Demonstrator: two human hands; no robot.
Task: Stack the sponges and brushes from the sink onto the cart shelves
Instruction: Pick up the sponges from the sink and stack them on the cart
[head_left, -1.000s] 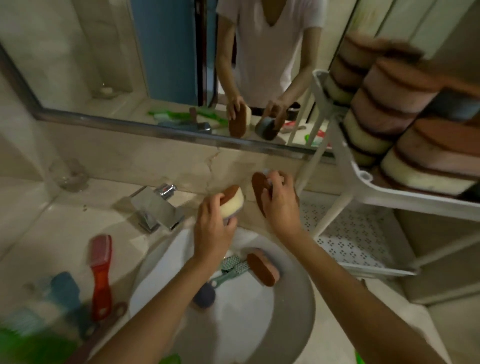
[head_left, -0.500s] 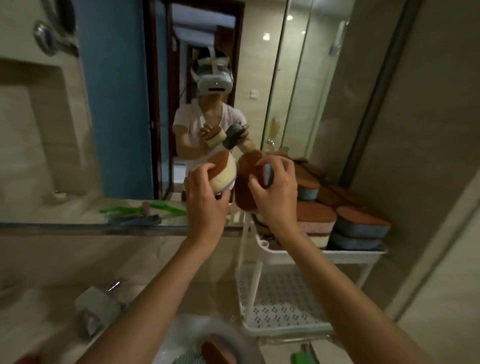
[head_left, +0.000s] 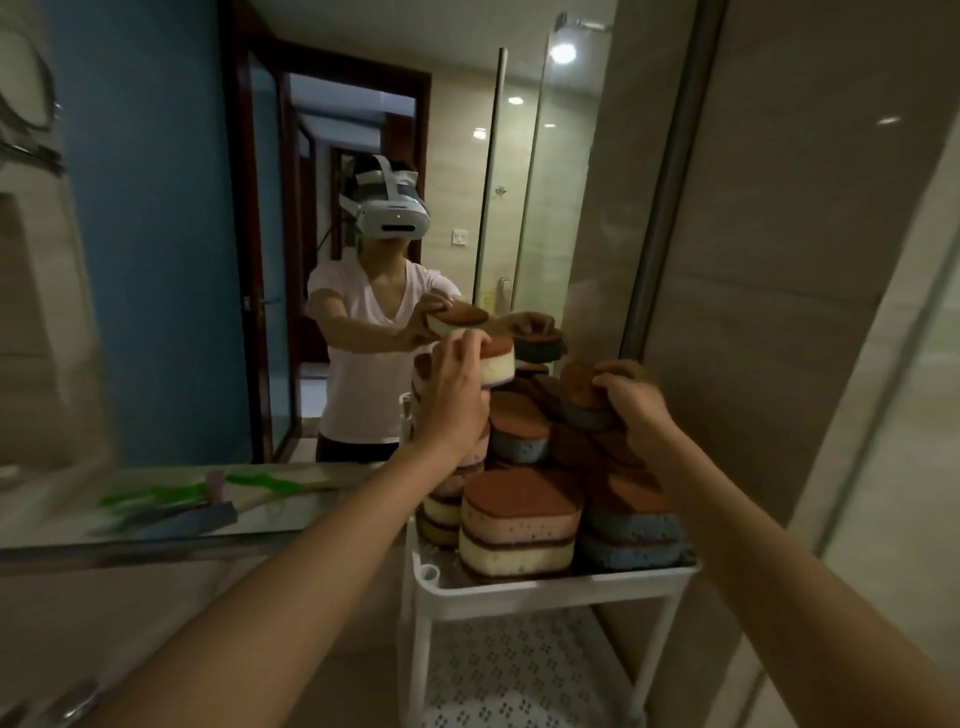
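Both hands are reaching forward over the top shelf (head_left: 550, 584) of a white cart. The left hand (head_left: 454, 402) is closing its fingers around a cream sponge (head_left: 496, 361) with a brown scouring top, holding it level above the tall stack (head_left: 457, 483) at the shelf's left side; whether the sponge is touching that stack cannot be told. The right hand (head_left: 631, 400) is gripping a blue sponge (head_left: 582, 402), also brown-topped, with fingers curled over its upper face, and is pressing or resting it on the heaped pile (head_left: 576, 452) just below. Between and beneath the two hands, more sponges are lying in layered stacks: a pink-and-cream pair (head_left: 519, 525) nearest the viewer, blue ones (head_left: 631, 535) under the right forearm. Below the hands a perforated lower shelf (head_left: 519, 670) is showing. To the left of the left arm a mirror (head_left: 208, 260) is reflecting the person and both held sponges; a blurred worktop (head_left: 78, 634) is lying under that arm.
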